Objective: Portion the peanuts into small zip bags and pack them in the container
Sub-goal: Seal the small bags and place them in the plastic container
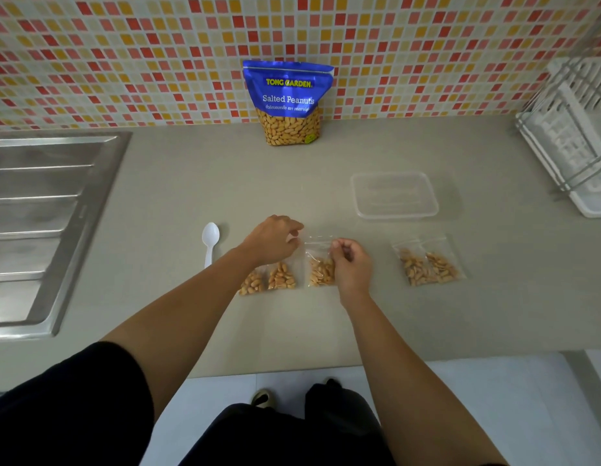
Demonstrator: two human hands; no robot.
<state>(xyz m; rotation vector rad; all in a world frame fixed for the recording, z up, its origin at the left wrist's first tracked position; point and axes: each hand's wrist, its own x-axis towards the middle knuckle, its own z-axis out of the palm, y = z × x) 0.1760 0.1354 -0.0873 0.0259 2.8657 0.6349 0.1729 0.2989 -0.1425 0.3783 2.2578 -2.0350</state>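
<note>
A small clear zip bag (pixel 320 264) part-filled with peanuts stands on the counter between my hands. My left hand (pixel 275 240) pinches its top left corner and my right hand (pixel 351 264) pinches its top right edge. Two more filled bags (pixel 280 277) lie just left of it, partly under my left forearm. Another two filled bags (pixel 428 264) lie to the right. The blue Salted Peanuts pouch (pixel 287 102) stands against the tiled wall. An empty clear plastic container (pixel 395 195) sits behind and right of my hands.
A white plastic spoon (pixel 210 242) lies left of my left hand. A steel sink drainboard (pixel 40 223) fills the left side. A white dish rack (pixel 574 136) stands at the far right. The counter's front edge runs below my forearms.
</note>
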